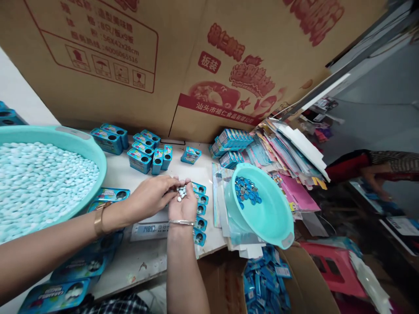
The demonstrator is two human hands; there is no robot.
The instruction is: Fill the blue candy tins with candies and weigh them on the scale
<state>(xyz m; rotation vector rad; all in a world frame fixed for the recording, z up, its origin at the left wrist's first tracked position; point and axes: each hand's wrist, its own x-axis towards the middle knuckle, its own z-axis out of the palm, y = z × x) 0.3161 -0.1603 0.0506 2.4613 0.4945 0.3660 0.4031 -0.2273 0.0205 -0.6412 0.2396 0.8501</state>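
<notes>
My right hand [181, 209] is turned palm up and cupped around a small heap of pale candies [182, 191]. From the left, my left hand [152, 192] reaches over it, its fingers drawn together against the candies; their tips are partly hidden. Beneath my hands, a white digital scale [137, 237] shows lit digits, with its top mostly covered. A row of small blue candy boxes [200, 223] with round holes lies beside my right hand. More blue boxes [113, 194] stand under my left forearm, some with candies showing in their holes.
At left, a large turquoise basin [101, 163] is full of pale candies. A smaller turquoise basin [278, 224] at right holds blue round caps [248, 192]. Blue boxes [140, 159] stand before a large carton [183, 56]. Below is an open carton of blue packs [265, 283]. Another person's arm [376, 179] is at far right.
</notes>
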